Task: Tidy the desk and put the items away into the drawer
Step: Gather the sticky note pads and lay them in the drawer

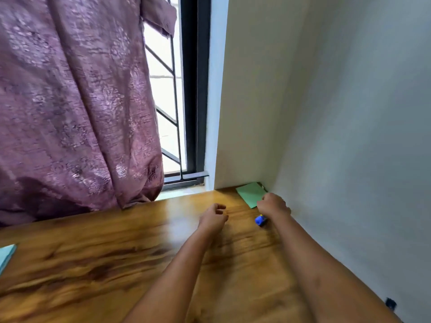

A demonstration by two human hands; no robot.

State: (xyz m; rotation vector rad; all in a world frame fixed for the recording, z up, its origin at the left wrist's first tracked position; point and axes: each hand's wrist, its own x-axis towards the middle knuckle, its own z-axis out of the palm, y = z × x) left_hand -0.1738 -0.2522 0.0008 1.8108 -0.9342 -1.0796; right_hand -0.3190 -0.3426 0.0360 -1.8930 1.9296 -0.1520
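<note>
A green sheet of paper lies flat in the far right corner of the wooden desk. My right hand rests at the sheet's near edge with its fingers curled; whether it grips the sheet is hidden. Just under my right wrist sits a small blue object on the desk. My left hand hovers over the desk to the left of it, fingers loosely curled, nothing in it. No drawer is in view.
A purple curtain hangs over the desk's far left edge, beside a barred window. White walls close the right side. A pale blue sheet's corner pokes in at the left edge.
</note>
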